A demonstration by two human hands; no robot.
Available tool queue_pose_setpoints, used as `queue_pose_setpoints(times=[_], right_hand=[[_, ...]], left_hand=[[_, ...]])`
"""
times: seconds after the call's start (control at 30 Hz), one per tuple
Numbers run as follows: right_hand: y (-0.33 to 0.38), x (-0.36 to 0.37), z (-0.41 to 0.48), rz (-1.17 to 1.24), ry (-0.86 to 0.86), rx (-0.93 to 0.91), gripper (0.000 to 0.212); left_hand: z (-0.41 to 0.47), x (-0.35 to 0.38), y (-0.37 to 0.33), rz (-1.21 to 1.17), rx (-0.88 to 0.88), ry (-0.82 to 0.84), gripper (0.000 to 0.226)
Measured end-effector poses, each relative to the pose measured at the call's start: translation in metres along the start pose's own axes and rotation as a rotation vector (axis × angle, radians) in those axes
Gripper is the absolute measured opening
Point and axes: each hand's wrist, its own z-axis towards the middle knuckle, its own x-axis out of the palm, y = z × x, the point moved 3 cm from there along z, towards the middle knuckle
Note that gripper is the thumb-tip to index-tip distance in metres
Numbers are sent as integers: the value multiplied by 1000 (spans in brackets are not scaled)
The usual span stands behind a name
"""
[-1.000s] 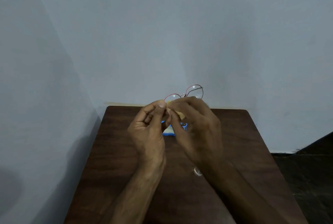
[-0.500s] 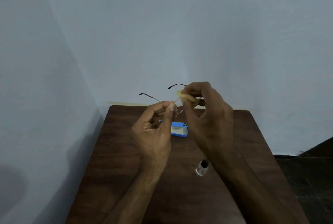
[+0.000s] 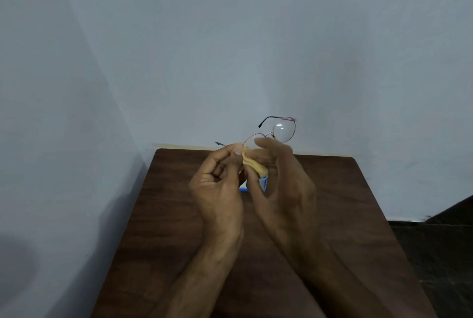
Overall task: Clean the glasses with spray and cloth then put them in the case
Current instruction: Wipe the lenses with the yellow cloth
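The glasses (image 3: 277, 131) are held up in the air above the far edge of the tabletop (image 3: 158, 215), their long axis running roughly from eight o'clock to two o'clock: one lens (image 3: 284, 132) stands clear at the two o'clock end, the other is wrapped in the yellow cloth (image 3: 254, 165) and mostly covered. The covered lens lies right between the fingers of the right hand (image 3: 279, 187), which are pinched together on the cloth, so this hand is the nearer one for the rubbing; the free lens lies at about one o'clock from those fingers. The left hand (image 3: 217, 187) has thumb and forefinger closed on the frame at its eight o'clock end, steadying it. By my judgement the wipe now turns on sliding the cloth along that axis toward the bare lens. The temple arms point away toward the wall (image 3: 230, 48), thin and hard to follow. A blue case (image 3: 265, 182) shows only as a sliver between the hands; whether it stands open cannot be told, and no spray bottle is visible.
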Motion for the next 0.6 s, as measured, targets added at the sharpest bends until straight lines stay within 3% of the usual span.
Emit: queue_pose_setpoints(times=[0.27, 0.4, 0.5, 0.6], right_hand=[[-20, -9, 6, 9, -44, 115, 62], [-14, -11, 5, -1, -58, 28, 57], [-25, -18, 22, -20, -158, 68, 51], [-23, -18, 30, -45, -143, 64, 49]], left_hand=[[-6, 11, 0, -207, -174, -12, 13], [-7, 13, 2, -242, -196, -21, 13], [-12, 14, 1, -221, -193, -1, 11], [-15, 12, 1, -204, -171, 3, 10]])
